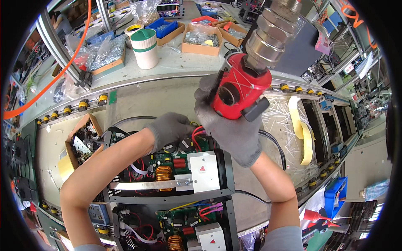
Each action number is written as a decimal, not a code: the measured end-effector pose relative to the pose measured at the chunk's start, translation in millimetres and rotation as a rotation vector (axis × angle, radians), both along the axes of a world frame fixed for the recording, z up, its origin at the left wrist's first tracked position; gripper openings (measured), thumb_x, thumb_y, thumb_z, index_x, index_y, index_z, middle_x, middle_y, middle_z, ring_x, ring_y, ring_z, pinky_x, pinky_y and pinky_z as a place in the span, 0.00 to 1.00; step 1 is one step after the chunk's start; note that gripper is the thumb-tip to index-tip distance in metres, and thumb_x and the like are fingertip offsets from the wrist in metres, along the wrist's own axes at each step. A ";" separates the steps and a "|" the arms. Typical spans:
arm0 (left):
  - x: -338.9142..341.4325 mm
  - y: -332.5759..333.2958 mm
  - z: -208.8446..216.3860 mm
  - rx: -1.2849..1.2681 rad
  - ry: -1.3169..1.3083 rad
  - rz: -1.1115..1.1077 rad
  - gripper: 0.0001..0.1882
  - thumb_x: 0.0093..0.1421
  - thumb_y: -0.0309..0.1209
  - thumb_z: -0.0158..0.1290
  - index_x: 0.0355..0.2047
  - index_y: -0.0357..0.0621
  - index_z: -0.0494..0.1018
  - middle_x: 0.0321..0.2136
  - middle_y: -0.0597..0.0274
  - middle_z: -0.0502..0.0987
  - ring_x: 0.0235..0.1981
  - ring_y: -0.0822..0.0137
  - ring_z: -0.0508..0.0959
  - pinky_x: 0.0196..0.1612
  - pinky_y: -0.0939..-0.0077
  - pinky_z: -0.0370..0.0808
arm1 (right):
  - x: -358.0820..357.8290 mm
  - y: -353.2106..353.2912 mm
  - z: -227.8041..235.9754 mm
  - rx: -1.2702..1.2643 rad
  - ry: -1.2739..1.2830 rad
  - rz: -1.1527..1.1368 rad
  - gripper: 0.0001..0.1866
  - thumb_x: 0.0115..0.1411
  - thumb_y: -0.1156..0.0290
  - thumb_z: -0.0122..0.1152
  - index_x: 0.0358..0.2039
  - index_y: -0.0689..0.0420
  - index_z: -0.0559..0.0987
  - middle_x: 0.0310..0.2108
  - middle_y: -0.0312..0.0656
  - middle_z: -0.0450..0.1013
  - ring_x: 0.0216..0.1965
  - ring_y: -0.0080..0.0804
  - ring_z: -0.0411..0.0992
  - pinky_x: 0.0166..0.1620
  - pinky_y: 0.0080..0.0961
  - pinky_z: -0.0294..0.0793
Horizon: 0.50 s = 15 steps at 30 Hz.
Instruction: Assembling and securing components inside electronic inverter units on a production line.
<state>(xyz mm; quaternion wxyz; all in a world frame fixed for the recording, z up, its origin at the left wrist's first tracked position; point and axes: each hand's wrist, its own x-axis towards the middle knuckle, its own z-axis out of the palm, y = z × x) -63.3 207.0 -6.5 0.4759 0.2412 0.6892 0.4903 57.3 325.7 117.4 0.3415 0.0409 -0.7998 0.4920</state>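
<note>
My right hand (pixel 234 136), in a grey glove, is wrapped round a red air tool (pixel 247 90) with silver metal couplings (pixel 272 35) at its top. The tool is held up close to the view, and its lower end is hidden behind the hand. Over the far edge of an open black device housing (pixel 230 171), my gloved left hand (pixel 169 130) has its fingers curled together beside red wires (pixel 197 137); what they pinch is hidden. Inside the housing are a green circuit board, a copper coil (pixel 164 172) and a white plate (pixel 204 173).
A second open housing (pixel 232 226) sits nearer me. A carton of small parts (pixel 72 146) lies left; white strips (pixel 276 129) and yellow tape (pixel 299 129) lie right. Behind the roller rail (pixel 83 103) stand a white canister (pixel 145 54) and parts boxes (pixel 201 49). An orange hose (pixel 75 58) hangs left.
</note>
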 end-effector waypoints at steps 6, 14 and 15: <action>-10.3 -3.5 -21.7 -0.021 0.032 -0.010 0.11 0.56 0.32 0.53 0.28 0.32 0.74 0.21 0.61 0.73 0.19 0.72 0.71 0.22 0.77 0.68 | -3.3 -8.8 -2.0 -0.089 0.027 0.046 0.18 0.45 0.85 0.60 0.38 0.59 0.70 0.34 0.35 0.72 0.35 0.20 0.71 0.38 0.18 0.72; 6.0 -20.5 48.6 -0.094 0.325 -0.176 0.13 0.55 0.34 0.53 0.32 0.33 0.75 0.20 0.60 0.73 0.22 0.71 0.72 0.26 0.78 0.68 | -5.7 -24.9 10.3 -0.479 -0.071 0.172 0.18 0.44 0.88 0.59 0.38 0.60 0.71 0.33 0.37 0.72 0.32 0.23 0.70 0.37 0.20 0.73; 16.3 -21.3 75.3 -0.142 0.040 0.089 0.11 0.56 0.32 0.53 0.33 0.35 0.74 0.20 0.64 0.71 0.21 0.74 0.68 0.24 0.81 0.64 | -6.5 -20.3 16.6 -0.450 -0.082 0.147 0.18 0.45 0.87 0.58 0.38 0.59 0.71 0.33 0.37 0.72 0.32 0.24 0.70 0.37 0.21 0.73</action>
